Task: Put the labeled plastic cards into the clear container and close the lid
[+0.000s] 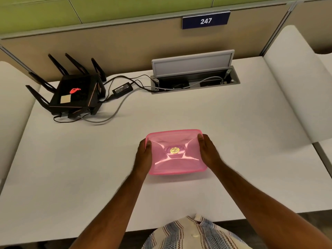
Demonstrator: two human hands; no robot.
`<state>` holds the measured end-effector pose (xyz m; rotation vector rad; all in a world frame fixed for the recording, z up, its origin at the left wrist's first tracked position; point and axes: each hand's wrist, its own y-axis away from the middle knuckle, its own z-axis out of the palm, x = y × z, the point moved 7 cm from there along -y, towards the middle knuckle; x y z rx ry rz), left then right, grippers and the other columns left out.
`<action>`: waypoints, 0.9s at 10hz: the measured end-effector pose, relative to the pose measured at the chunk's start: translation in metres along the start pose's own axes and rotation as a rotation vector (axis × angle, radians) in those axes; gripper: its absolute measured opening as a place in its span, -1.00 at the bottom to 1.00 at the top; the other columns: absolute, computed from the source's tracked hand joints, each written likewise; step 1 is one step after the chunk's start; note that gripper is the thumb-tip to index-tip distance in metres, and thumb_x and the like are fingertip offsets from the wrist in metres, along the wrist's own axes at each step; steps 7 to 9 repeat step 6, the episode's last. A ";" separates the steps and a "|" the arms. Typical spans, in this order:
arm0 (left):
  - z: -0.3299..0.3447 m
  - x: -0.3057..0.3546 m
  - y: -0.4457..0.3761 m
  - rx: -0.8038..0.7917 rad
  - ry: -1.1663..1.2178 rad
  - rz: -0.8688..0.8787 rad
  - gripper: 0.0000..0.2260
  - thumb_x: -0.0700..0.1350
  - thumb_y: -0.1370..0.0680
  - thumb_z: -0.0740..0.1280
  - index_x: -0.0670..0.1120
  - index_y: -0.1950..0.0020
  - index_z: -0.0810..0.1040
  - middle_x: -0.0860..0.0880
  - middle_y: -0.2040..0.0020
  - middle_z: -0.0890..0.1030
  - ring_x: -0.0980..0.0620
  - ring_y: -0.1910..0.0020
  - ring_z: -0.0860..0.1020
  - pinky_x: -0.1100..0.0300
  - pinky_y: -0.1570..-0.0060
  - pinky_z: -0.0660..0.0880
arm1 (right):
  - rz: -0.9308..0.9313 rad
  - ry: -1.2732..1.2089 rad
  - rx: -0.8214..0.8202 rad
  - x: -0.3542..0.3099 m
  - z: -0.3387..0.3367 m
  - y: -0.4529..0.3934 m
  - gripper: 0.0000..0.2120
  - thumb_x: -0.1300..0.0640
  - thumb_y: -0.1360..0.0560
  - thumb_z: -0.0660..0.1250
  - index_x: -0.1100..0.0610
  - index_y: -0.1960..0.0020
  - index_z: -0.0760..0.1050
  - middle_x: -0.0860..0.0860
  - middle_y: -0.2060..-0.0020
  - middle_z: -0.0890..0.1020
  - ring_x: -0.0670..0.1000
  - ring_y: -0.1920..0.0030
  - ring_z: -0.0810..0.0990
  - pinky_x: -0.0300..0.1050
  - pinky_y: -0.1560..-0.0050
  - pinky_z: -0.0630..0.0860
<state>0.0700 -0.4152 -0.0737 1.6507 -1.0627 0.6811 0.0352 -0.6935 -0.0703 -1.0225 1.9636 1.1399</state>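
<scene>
A rectangular container with a translucent pink lid sits on the white desk, a round gold sticker at the lid's centre. My left hand grips the lid's left edge, thumb on top and fingers down the side. My right hand holds the right edge the same way. The lid lies flat over the container. No cards show; the inside is hidden under the lid.
A black router with several antennas stands at the back left, with a power brick and cables trailing beside it. An open cable tray with a raised flap is set in the desk's back. A "247" sign hangs on the partition.
</scene>
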 end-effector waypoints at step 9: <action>-0.020 0.008 0.005 0.014 -0.062 0.058 -0.58 0.02 -0.72 0.19 -0.01 -0.59 0.31 -0.01 -0.54 0.42 -0.05 -0.47 0.44 -0.02 -0.45 0.41 | -0.114 0.028 -0.047 -0.008 -0.016 0.005 -0.58 -0.27 -0.68 0.00 -0.12 -0.36 0.45 -0.13 -0.13 0.64 -0.09 -0.13 0.62 -0.07 -0.15 0.51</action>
